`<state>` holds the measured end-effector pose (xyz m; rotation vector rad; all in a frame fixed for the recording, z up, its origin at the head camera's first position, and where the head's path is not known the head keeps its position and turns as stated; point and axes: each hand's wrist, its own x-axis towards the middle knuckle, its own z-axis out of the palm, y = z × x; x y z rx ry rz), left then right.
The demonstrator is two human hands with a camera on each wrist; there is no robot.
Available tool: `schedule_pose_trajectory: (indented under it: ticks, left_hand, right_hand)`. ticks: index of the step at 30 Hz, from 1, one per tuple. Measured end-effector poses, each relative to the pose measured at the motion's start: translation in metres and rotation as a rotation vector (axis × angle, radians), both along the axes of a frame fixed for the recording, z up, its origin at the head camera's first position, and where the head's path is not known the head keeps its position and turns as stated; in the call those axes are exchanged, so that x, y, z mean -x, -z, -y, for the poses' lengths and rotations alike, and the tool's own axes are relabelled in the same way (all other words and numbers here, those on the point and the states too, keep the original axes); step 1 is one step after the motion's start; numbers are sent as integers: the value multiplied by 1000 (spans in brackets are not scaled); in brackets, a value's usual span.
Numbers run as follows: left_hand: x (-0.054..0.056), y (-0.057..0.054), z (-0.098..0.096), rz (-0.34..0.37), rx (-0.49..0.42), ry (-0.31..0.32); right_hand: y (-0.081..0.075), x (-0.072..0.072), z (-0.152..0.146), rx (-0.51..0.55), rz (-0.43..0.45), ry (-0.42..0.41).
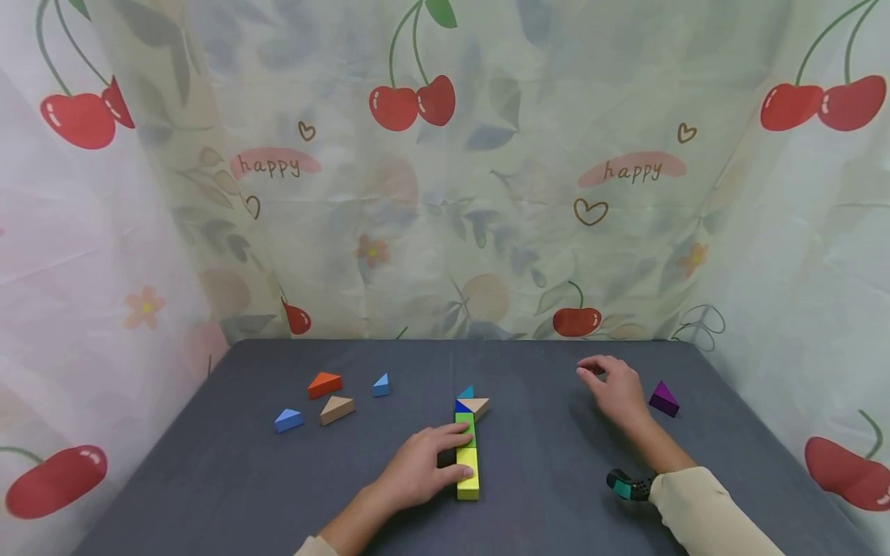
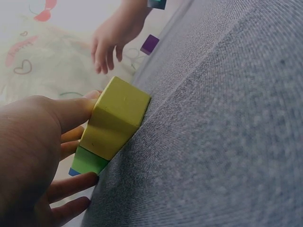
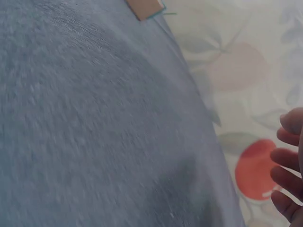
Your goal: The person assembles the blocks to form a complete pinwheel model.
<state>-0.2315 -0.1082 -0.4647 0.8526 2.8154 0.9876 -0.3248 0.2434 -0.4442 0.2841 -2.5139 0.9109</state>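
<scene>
A yellow block (image 1: 469, 479) and a green block (image 1: 464, 419) lie end to end in a line on the dark cloth. At its far end sit a dark blue triangular block (image 1: 461, 406), a bare-wood triangular block (image 1: 477, 405) and a teal triangular block (image 1: 468, 392). My left hand (image 1: 420, 465) touches the line, thumb on the yellow block and fingers at the green one. Seen from the left wrist, the fingers (image 2: 71, 187) are extended beside the blocks. My right hand (image 1: 615, 392) hovers over the table's right side, fingers loosely bent, holding nothing.
Left of the line lie an orange triangular block (image 1: 324, 384), a wooden one (image 1: 337, 410) and two light blue ones (image 1: 288, 420). A purple triangular block (image 1: 664, 398) sits beside the right hand. Patterned curtains (image 1: 445, 193) stand around the table.
</scene>
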Motion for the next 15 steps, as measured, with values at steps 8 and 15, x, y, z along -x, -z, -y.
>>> schedule_pose_trajectory:
  ticks: [8,15]
  left_hand:
    - [1,1,1,-12,2,4]
    - [0,2,1,-36,-7,18]
  right_hand:
    - [-2,-3,-25,17,2,101]
    - [2,-5,-45,43,16,206]
